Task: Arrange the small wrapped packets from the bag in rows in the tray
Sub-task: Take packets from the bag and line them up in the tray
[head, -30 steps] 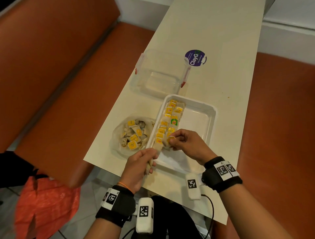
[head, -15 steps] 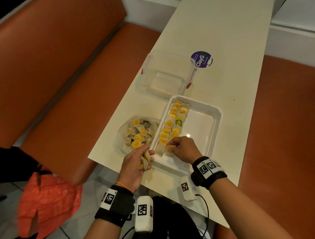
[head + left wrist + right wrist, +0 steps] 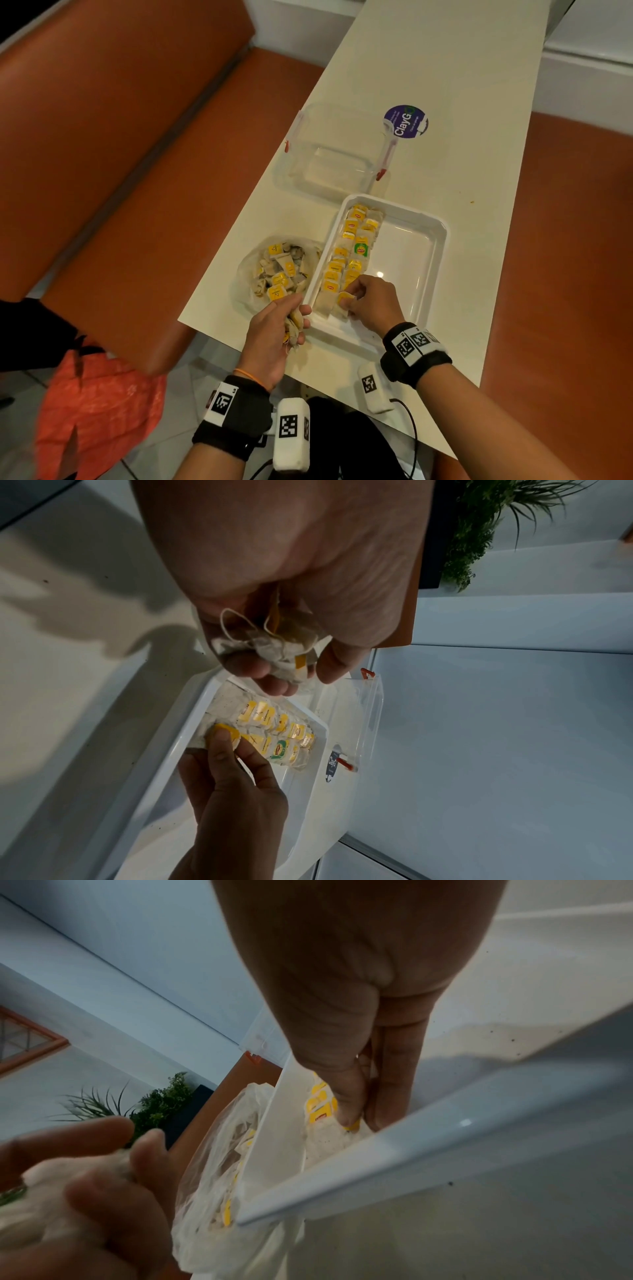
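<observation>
A white tray [image 3: 431, 260] lies on the table, with two rows of small yellow-tagged packets [image 3: 349, 246] along its left side. My right hand [image 3: 356, 301] is inside the tray's near left corner and pinches a yellow-tagged packet [image 3: 343, 297] at the near end of the second row; the left wrist view shows the same packet [image 3: 224, 730] under my fingertips. My left hand [image 3: 291, 325] hovers just left of the tray's near corner and grips a bunch of packets [image 3: 274, 645]. A clear plastic bag [image 3: 274, 270] with several more packets lies left of the tray.
An empty clear container [image 3: 335, 154] with red clips stands beyond the tray, next to a round purple sticker [image 3: 406, 121]. Orange bench seats flank the narrow table on both sides. An orange mesh bag [image 3: 89, 411] lies on the floor at lower left.
My right hand has moved down from above the rows into the tray's near left corner with its packet. My left hand stays by the tray corner with its bunch.
</observation>
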`<control>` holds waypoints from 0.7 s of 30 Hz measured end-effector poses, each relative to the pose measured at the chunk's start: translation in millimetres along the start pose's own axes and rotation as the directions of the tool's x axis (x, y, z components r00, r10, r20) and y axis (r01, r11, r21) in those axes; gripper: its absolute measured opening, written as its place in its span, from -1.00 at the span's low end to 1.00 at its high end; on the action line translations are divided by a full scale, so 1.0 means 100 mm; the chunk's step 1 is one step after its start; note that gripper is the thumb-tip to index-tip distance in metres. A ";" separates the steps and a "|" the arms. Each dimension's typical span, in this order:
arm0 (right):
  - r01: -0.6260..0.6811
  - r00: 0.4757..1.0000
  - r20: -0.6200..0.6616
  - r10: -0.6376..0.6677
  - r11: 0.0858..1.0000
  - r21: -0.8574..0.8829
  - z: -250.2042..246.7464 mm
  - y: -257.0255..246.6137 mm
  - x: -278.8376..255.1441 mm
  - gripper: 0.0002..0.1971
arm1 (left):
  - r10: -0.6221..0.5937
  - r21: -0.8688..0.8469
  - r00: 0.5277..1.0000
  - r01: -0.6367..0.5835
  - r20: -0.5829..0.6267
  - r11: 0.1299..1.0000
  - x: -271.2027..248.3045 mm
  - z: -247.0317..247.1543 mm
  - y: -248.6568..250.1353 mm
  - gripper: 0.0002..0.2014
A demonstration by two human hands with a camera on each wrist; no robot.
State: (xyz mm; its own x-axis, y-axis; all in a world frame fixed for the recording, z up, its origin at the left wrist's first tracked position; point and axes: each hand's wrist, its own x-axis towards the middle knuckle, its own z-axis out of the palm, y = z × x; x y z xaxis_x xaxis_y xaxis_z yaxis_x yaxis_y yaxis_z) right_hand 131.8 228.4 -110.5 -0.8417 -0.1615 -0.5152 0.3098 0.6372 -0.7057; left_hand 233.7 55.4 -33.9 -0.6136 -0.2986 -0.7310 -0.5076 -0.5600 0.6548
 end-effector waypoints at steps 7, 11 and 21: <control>-0.086 0.992 -0.101 0.078 0.993 -0.085 -0.02 -0.06 -0.04 -0.48 | -0.001 0.024 0.999 0.000 0.046 1.000 -0.01 0.00 -0.02 -0.66; -0.041 0.991 -0.129 0.030 0.996 -0.084 -0.12 -0.19 -0.18 -0.49 | -0.020 0.019 0.992 0.018 0.121 1.000 -0.04 0.07 0.00 -0.65; 0.203 0.928 0.292 -0.231 0.971 0.123 -0.51 -0.56 -0.74 -0.73 | -0.037 0.108 0.937 0.000 0.347 0.994 -0.07 0.10 -0.08 -0.68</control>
State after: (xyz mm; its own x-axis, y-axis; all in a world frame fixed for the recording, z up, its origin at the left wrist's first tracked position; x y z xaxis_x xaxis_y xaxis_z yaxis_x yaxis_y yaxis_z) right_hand 154.0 242.5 -8.0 -0.7234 -0.5173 -0.4573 0.1842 0.4937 -0.8499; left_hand 236.3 69.7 -32.5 -0.7660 0.0095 -0.6427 -0.5698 -0.4731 0.6720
